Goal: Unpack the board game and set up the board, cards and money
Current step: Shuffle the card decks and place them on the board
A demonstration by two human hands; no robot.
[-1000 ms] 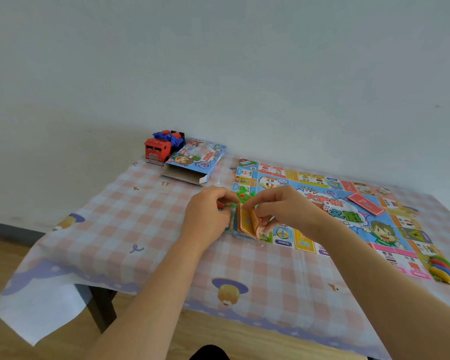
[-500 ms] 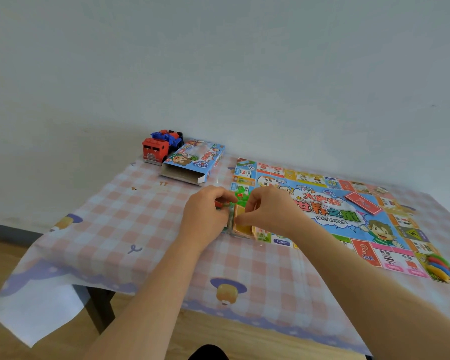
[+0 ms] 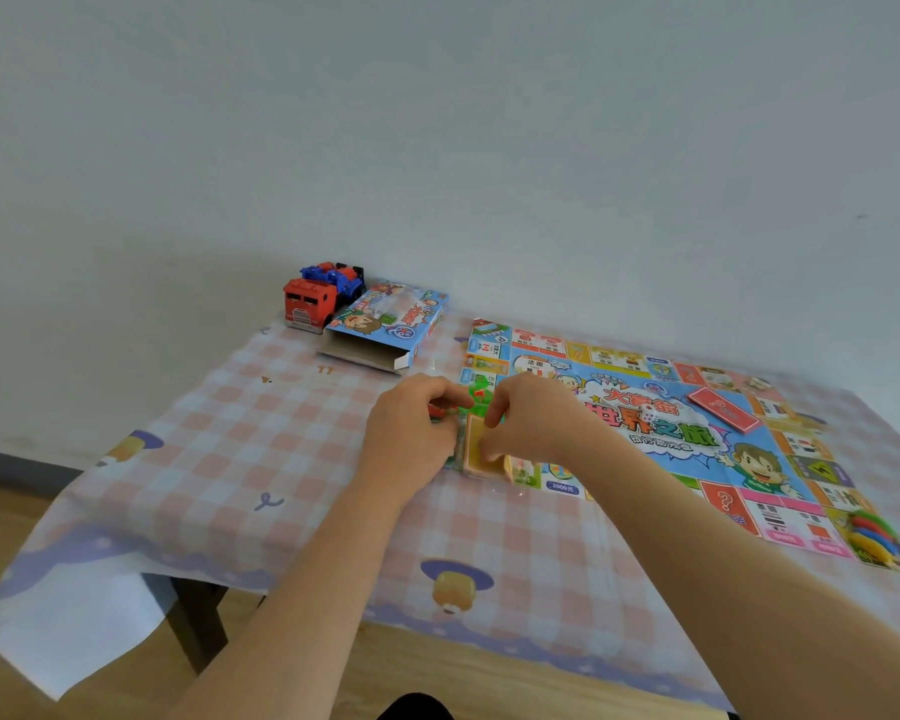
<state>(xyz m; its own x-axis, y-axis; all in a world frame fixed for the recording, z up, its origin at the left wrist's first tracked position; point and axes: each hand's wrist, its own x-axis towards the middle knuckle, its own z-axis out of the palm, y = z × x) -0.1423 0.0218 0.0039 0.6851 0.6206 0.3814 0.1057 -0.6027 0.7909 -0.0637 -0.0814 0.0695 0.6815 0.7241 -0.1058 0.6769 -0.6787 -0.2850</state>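
Hands: left hand and right hand both pinch a thin orange card stack at the board's near-left corner on the table; likely light, flexible, slippery, best gripped by the edges.

Colourful board unfolded flat on table, orange card stack at its left edge
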